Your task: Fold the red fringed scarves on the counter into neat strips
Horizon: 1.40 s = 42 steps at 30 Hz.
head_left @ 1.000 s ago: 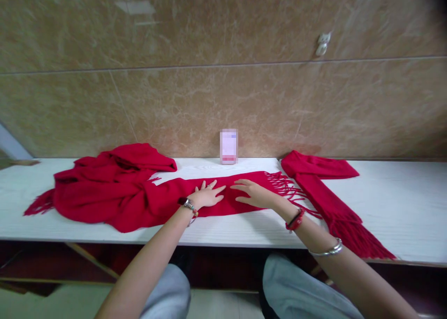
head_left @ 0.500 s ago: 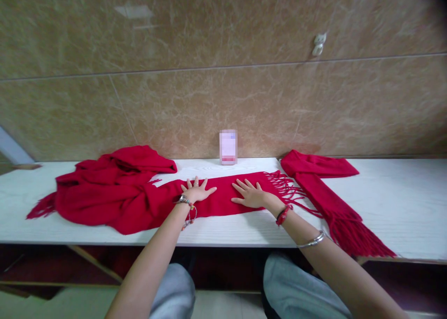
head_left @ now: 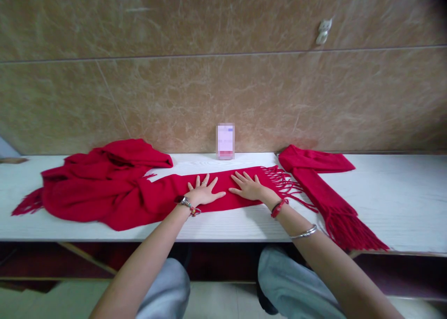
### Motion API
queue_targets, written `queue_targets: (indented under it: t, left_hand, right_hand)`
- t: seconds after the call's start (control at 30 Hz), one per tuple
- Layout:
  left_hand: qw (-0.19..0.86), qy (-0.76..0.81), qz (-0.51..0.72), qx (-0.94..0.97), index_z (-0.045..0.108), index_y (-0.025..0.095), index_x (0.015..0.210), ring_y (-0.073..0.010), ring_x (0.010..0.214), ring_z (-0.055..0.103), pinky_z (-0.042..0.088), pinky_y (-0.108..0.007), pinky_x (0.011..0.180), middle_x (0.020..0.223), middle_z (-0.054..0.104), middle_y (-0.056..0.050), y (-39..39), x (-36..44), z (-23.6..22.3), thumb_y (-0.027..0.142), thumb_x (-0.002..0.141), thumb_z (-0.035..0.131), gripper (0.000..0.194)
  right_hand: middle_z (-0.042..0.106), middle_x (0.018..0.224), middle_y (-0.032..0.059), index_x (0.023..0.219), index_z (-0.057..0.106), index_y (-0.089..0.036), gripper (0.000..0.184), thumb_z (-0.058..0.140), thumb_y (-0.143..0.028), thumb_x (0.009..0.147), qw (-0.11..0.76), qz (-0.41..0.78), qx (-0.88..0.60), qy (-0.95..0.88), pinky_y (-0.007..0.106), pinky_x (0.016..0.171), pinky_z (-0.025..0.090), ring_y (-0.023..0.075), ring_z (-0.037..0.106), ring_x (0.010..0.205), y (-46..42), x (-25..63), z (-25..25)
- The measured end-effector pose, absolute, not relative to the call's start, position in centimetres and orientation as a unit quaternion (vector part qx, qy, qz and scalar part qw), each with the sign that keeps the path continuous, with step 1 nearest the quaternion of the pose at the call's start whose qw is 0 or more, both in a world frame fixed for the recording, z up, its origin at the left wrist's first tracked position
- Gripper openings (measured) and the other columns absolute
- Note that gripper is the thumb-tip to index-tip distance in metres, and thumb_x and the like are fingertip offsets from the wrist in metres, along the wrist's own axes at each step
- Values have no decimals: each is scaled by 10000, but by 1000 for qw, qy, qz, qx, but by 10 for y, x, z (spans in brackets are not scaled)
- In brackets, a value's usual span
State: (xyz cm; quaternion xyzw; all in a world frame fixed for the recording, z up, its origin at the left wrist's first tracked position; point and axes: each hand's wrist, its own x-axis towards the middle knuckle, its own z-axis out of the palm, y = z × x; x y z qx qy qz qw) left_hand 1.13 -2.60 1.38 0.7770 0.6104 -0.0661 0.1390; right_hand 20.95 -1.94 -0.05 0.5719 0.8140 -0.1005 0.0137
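Observation:
A red scarf point(head_left: 174, 188) lies along the white table, its middle stretch flat and its left part heaped in loose folds. My left hand point(head_left: 204, 193) rests on the flat stretch with fingers spread. Palm down on the same stretch, nearer the fringe, is my right hand point(head_left: 247, 187), also with its fingers apart. The fringe tassels point right, some reaching another red scarf point(head_left: 317, 193). That one is folded into a narrow band, bent at an angle, with its fringed end toward the front edge.
A phone point(head_left: 225, 142) with a blurred screen leans upright against the brown marbled wall point(head_left: 174, 95). A small white cat-shaped figure point(head_left: 324, 31) is fixed on the wall. The white table point(head_left: 401, 193) has open shelving beneath its front edge, and my knees are below it.
My left hand has slid a little to the right along the scarf, closer to my right hand. The right hand stays at nearly the same spot. The camera view has shifted slightly.

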Motion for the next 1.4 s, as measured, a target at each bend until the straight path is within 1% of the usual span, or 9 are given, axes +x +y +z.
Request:
queue_targets:
  t: [0.17,0.33,0.43,0.53,0.77,0.9,1.07,1.17,1.4]
  left_hand:
    - [141,609,-63,778,83,336,1412,-408,1306,-101,30,-688,947,1479,-78,-34,-28,12,15,752,725,254,821]
    - [151,604,-64,780,118,323,1412,-407,1309,-89,15,-684,950,1482,-48,-43,-25,11,19,763,706,278,848]
    - [154,615,-52,772,130,325,1410,-385,1318,-84,18,-674,961,1485,-39,-34,-21,5,18,743,740,221,795]
    - [139,645,-36,751,127,369,1401,-410,1308,-98,32,-694,945,1486,-52,-1,-20,-4,13,737,744,221,759]
    - [138,633,-33,761,115,367,1402,-404,1312,-86,29,-672,965,1486,-44,2,-24,-14,11,759,723,227,792]
    - [135,641,-42,755,126,351,1406,-409,1312,-68,53,-672,964,1487,-29,-16,-27,-11,15,740,742,230,775]
    - [94,602,-27,792,166,260,1416,-377,1322,-78,31,-631,992,1482,-51,-70,-39,-2,24,683,794,235,755]
    - [105,534,-22,839,117,243,1422,-328,1330,-105,46,-585,1019,1475,-83,-70,-50,5,26,695,784,274,797]
    - [144,511,-81,843,121,269,1419,-311,1339,-64,37,-578,1022,1477,-27,-32,-63,13,26,664,811,250,737]
  right_hand:
    - [102,1491,38,1408,168,-301,651,225,-623,845,10,-87,564,821,673,976,96,345,45,1337,-17,210,0]
    - [123,1488,28,1410,170,-281,519,202,-438,916,-61,-48,557,827,645,984,161,316,73,1341,-15,191,8]
    - [142,1485,18,1408,171,-284,505,195,-418,921,-41,-66,541,838,642,989,154,301,90,1341,-13,176,7]
    - [153,1482,35,1401,200,-263,512,186,-439,921,-22,-79,545,834,632,994,153,290,115,1338,-8,174,1]
    - [226,1460,76,1345,330,-280,462,219,-432,923,-20,-45,620,783,612,994,167,293,154,1331,3,230,-10]
    - [284,1431,124,1323,374,-215,443,238,-367,929,-24,-4,634,773,600,992,198,298,190,1321,4,255,-14]
    - [280,1419,187,1348,327,-80,564,361,-407,889,-96,4,576,812,459,1041,245,281,220,1316,-8,246,-4]
    - [308,1415,147,1374,289,-114,614,404,-436,865,-98,-63,468,876,367,1046,280,221,277,1300,-23,233,2]
    - [214,1453,114,1393,254,-143,548,248,-419,920,-56,-27,425,903,473,1067,175,244,154,1337,-52,229,-12]
